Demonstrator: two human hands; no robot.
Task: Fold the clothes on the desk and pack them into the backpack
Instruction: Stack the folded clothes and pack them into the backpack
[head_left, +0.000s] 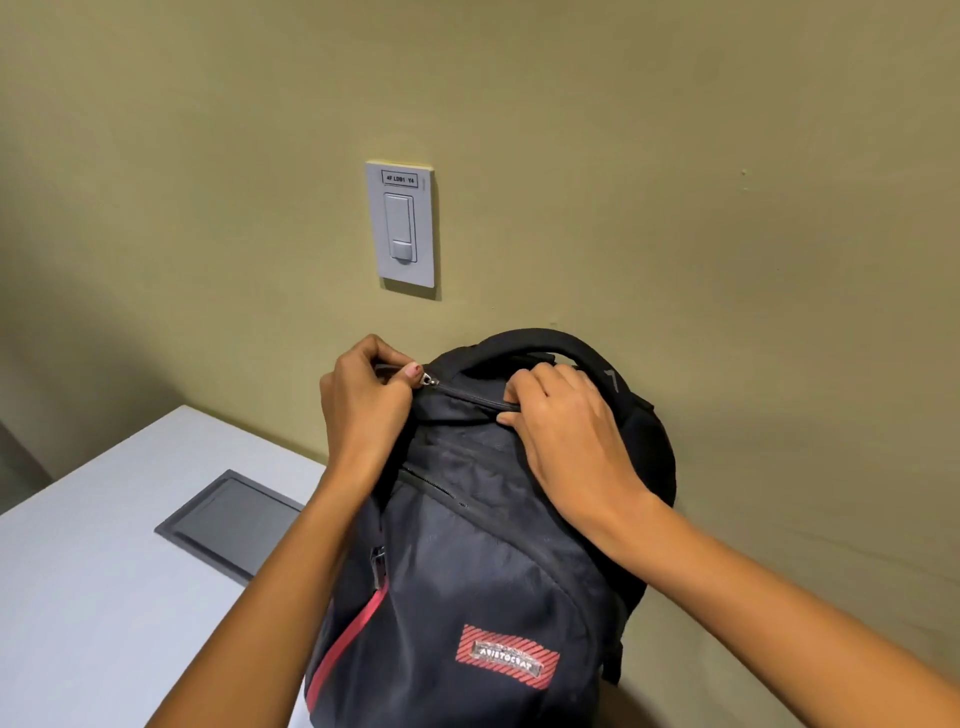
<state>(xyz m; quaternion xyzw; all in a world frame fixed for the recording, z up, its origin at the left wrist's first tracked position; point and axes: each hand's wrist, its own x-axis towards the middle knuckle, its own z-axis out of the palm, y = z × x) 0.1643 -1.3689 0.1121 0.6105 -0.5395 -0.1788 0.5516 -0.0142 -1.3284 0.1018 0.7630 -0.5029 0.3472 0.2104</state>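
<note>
The backpack (467, 571) stands upright on the desk (78, 597), its back against the wall. Your left hand (363, 400) pinches the zipper pull (429, 379) at the top corner, and your right hand (566, 421) clutches the fabric beside the zipper line. Hold that fabric taut and draw the slider along the track, not upward, so it doesn't snag. No clothes show.
</note>
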